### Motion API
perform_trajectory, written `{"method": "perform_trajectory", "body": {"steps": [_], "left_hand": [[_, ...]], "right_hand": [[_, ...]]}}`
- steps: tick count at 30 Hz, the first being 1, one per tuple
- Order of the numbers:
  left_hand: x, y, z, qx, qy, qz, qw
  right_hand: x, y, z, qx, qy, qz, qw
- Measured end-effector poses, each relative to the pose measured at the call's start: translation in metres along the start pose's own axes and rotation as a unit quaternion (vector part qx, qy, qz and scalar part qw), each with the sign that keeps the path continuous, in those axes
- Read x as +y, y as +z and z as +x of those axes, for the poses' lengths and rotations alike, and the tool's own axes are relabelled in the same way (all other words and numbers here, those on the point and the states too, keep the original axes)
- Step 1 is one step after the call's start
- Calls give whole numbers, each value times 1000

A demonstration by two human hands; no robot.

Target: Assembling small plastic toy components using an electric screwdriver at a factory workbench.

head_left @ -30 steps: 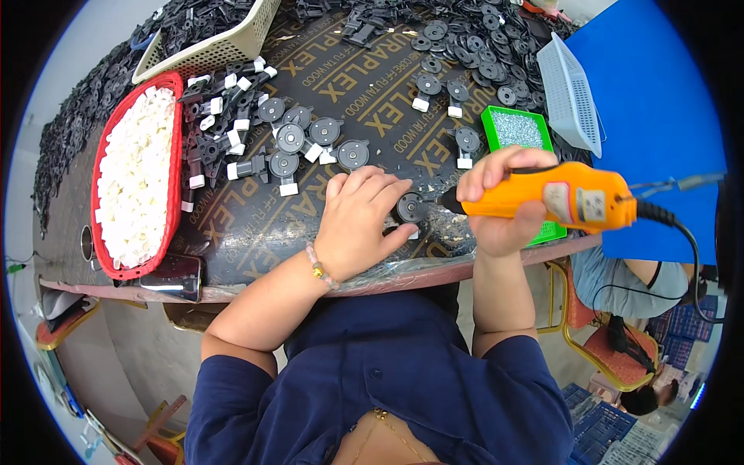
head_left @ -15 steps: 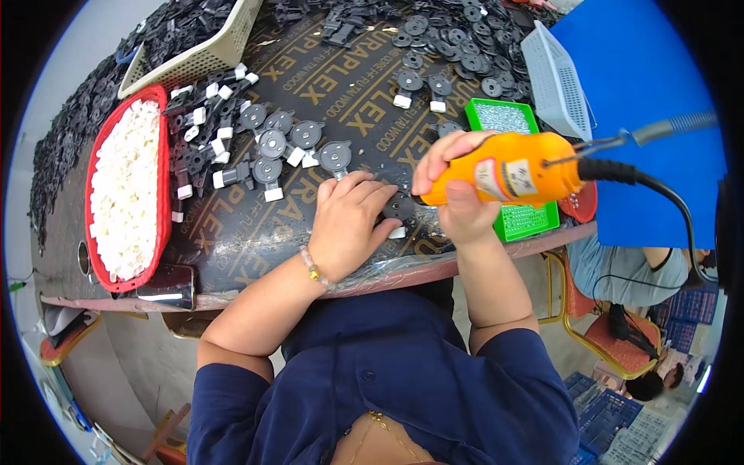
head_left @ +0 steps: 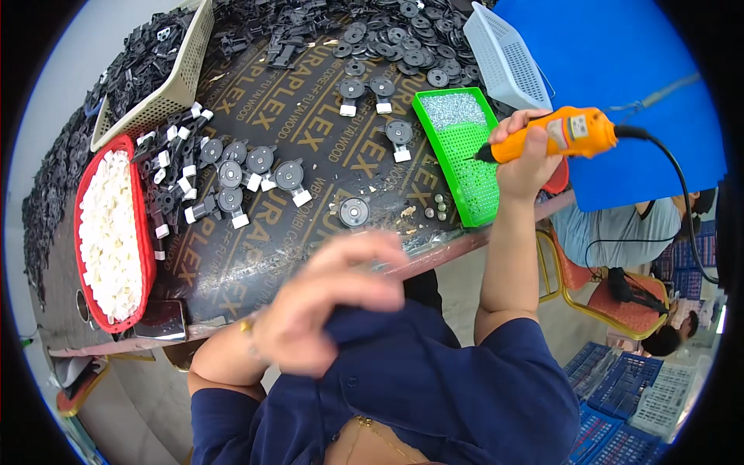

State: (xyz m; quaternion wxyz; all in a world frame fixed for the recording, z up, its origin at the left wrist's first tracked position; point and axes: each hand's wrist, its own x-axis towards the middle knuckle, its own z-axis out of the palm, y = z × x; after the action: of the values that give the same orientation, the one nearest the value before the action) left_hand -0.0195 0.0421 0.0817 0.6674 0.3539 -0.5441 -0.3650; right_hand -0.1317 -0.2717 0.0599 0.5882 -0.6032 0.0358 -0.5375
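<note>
My right hand [head_left: 525, 159] grips an orange electric screwdriver [head_left: 566, 133] with a black nose and a black cord. The nose points left, over a green perforated tray [head_left: 469, 194] holding small silver screws [head_left: 456, 111]. Blurred by motion, my left hand [head_left: 333, 298] is raised in front of my body by the table edge; its fingers look apart, with nothing visible in them. Just beyond it lies a round black part [head_left: 355, 211] with a metal centre. Several similar round parts with white end pieces [head_left: 289, 177] lie left of it, and a few more lie farther back.
At the left stand a red basket [head_left: 145, 256] of white pieces and a cream basket [head_left: 190, 66] of black parts. Heaps of black parts [head_left: 310, 19] cover the back. A pale blue basket [head_left: 508, 58] stands beyond the tray. Small metal balls [head_left: 441, 208] lie near it.
My left hand has left the round part and come back toward my body. The screwdriver has moved right, from that part to the green tray. The view has shifted somewhat.
</note>
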Motion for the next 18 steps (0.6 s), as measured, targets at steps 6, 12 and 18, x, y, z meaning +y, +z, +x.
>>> {"method": "perform_trajectory", "body": {"steps": [6, 12, 18], "left_hand": [[31, 40, 17, -86, 170, -212, 959], [43, 39, 24, -129, 145, -207, 959], [42, 33, 29, -177, 129, -202, 955]], "right_hand": [[24, -35, -2, 35, 9, -66, 997], [27, -31, -2, 47, 10, -62, 997], [23, -30, -5, 45, 0, -69, 997]]}}
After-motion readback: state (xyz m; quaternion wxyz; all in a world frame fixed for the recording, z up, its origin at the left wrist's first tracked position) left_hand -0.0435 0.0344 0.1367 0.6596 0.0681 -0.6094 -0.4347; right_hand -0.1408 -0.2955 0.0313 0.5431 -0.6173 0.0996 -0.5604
